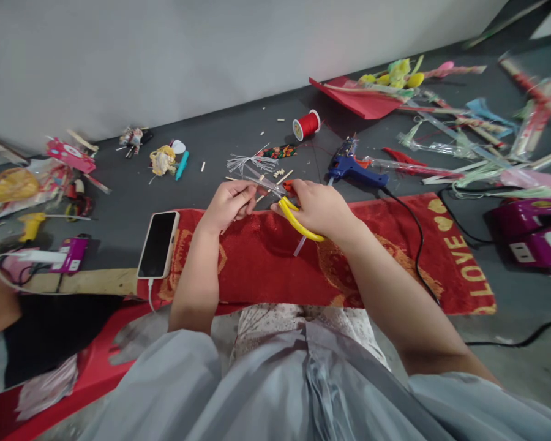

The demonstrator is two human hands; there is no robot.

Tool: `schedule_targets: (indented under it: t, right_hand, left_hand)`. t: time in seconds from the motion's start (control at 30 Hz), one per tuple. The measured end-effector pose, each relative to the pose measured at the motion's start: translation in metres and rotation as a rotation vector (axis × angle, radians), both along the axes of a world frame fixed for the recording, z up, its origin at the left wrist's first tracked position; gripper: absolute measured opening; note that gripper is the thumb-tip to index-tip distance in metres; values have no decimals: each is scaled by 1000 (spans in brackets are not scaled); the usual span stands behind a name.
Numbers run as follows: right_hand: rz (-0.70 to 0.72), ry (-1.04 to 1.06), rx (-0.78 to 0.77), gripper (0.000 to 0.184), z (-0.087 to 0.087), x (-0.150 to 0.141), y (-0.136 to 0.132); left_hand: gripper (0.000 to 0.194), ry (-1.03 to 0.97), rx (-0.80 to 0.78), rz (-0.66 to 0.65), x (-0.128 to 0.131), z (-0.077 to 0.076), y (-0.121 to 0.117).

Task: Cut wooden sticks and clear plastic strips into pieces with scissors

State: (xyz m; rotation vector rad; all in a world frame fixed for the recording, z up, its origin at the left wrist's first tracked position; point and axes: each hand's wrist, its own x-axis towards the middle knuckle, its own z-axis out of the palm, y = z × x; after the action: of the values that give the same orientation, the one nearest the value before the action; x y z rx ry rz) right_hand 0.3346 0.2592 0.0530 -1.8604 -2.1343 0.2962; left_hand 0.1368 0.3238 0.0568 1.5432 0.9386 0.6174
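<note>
My right hand grips a pair of scissors by the yellow handles, with the blades pointing left toward my other hand. My left hand is closed in a pinch near the blade tips; whatever lies between its fingers is too small to make out. Just beyond the blades are a bundle of white strands and a piece of flowered fabric. Thin pale sticks lie around the scissors. Both hands are over the far edge of a red towel.
A phone on a cable lies left on the towel. Beyond my right hand are a blue glue gun with a black cord and a red thread spool. Craft scraps and a purple power strip fill the right. Part of another person shows at far left.
</note>
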Motion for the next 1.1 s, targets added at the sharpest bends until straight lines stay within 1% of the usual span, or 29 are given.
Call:
schedule_targets:
  t: [0.1, 0.3, 0.47, 0.6, 0.63, 0.7, 0.8, 0.87, 0.93, 1.0, 1.1]
  right_hand:
    - [-20, 15, -7, 65, 0, -1, 1]
    - [-63, 43, -53, 61, 6, -4, 1]
    - [-88, 41, -74, 63, 6, -6, 0]
    - [-99, 31, -78, 65, 5, -6, -1]
    - [-102, 29, -78, 66, 5, -7, -1]
    - [-115, 20, -81, 68, 6, -7, -1]
    - [-151, 5, -88, 71, 6, -10, -1]
    - [-166, 11, -86, 72, 7, -11, -2]
    - [-159, 22, -68, 72, 7, -11, -4]
    - [-147, 25, -36, 72, 8, -11, -5]
    - [-125, 39, 14, 70, 8, -8, -7]
  left_hand:
    - [30, 17, 21, -2, -1, -1, 0]
    - [34, 20, 79, 16, 0, -1, 0]
    - [35, 28, 97, 14, -1, 0, 0]
    - [39, 67, 141, 19, -1, -3, 2]
    - [40, 83, 174, 26, 0, -5, 3]
    - [43, 125, 298, 58, 4, -8, 3]
    - [44, 219, 571, 171, 12, -13, 1]
    - [39, 292, 750, 257, 17, -15, -1]
    - [37, 357, 898, 308, 19, -16, -3]
    - [38, 380, 981, 307, 19, -16, -4]
    - [42, 356, 993, 282, 17, -14, -4]
